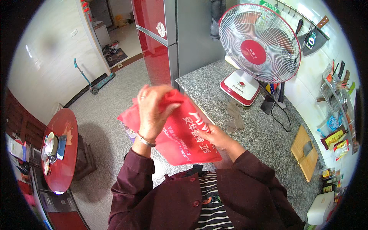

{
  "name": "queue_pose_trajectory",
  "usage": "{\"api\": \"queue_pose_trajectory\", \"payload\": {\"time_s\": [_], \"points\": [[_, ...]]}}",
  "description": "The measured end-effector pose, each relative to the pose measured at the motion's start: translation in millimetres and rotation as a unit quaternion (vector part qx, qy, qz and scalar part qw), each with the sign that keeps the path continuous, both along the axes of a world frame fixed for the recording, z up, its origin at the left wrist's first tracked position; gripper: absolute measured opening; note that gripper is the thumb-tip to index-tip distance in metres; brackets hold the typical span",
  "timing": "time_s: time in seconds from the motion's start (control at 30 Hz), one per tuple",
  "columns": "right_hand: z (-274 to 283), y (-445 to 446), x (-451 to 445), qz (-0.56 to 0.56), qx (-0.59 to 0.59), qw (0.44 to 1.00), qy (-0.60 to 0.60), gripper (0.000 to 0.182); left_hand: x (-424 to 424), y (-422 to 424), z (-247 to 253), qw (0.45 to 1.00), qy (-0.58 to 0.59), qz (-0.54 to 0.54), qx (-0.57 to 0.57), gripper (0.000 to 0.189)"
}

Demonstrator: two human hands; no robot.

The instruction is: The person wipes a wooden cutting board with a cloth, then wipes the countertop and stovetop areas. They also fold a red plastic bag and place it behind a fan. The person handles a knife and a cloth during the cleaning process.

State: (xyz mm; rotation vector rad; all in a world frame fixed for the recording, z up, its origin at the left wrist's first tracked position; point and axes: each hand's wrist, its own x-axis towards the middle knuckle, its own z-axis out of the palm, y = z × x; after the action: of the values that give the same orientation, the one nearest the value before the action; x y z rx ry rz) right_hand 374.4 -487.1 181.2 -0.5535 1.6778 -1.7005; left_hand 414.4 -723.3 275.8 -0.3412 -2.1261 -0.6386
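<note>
Held before my chest is a red cloth item [175, 143], possibly a bag or an apron, that bears white printed writing. My left hand [155, 105], with a ring and a bracelet on it, pinches the cloth's upper part between thumb and fingers. Lower down on the right, my right hand [217, 138] grips the side edge, its thumb lying over the print. The cloth hangs slantwise and hides part of the counter edge and floor behind it.
A granite counter [201, 74] runs along my right, bearing an electric fan [240, 87], a grey rag [235, 116] and a wooden cutting board [305, 155]. A round red table [64, 169] stands at left. Beyond are a refrigerator [156, 57] and a kick scooter [99, 83].
</note>
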Motion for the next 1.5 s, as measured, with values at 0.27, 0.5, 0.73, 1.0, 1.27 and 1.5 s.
{"api": "queue_pose_trajectory", "payload": {"time_s": [0.27,0.5,0.73,1.0,1.27,1.5], "points": [[18.6,15.3,-10.5,-0.017,-0.191,0.966,-0.173,0.026,26.9,-131.1,-89.5,0.792,-0.026,-0.007,0.61,0.076],[5.7,7.9,-30.7,0.003,-0.19,0.957,-0.22,0.021,35.8,-77.6,-223.6,0.512,-0.232,-0.291,0.774,0.054],[-14.9,17.7,-38.1,-0.102,-0.116,0.968,-0.196,0.035,34.5,-44.5,-206.2,0.492,-0.294,-0.322,0.753,0.052],[-33.9,28.3,-50.9,-0.121,-0.109,0.961,-0.224,0.054,47.8,-25.6,-229.7,0.418,-0.285,-0.37,0.78,0.055],[-48.0,33.9,-50.3,-0.22,-0.068,0.941,-0.249,0.05,53.1,-17.6,-171.7,0.389,-0.252,-0.385,0.798,0.068],[-59.2,48.2,-46.3,-0.231,0.109,0.956,-0.144,0.048,50.5,-4.3,-119.9,0.633,-0.305,-0.216,0.678,0.083]]}}
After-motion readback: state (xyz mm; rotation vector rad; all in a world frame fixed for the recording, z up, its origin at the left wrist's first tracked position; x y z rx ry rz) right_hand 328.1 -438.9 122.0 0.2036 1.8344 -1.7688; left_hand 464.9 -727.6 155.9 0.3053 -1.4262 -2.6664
